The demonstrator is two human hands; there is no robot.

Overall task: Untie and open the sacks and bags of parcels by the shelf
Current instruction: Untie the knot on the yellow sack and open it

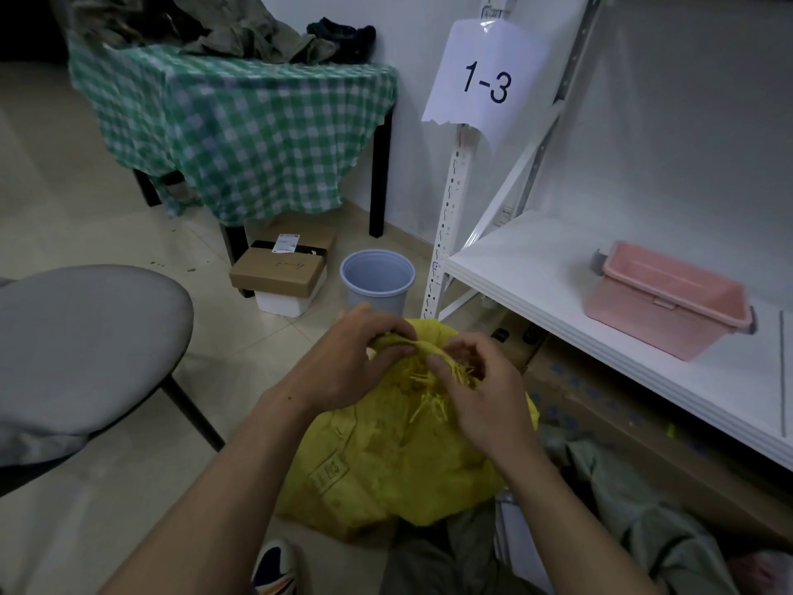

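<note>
A yellow woven sack (386, 465) stands on the floor in front of me, beside the white shelf (600, 319). Its neck is bunched and twisted at the top, with frayed yellow strands hanging from it. My left hand (343, 358) grips the twisted neck from the left. My right hand (476, 384) pinches the frayed strands at the knot from the right. The sack's contents are hidden.
A pink plastic basket (669, 300) sits on the shelf, under a paper sign reading 1-3 (485, 79). A grey bucket (377, 279) and stacked boxes (283, 272) stand behind the sack. A checked-cloth table (240, 122) is at the back, a grey chair (81, 350) at left, cardboard and grey cloth at right.
</note>
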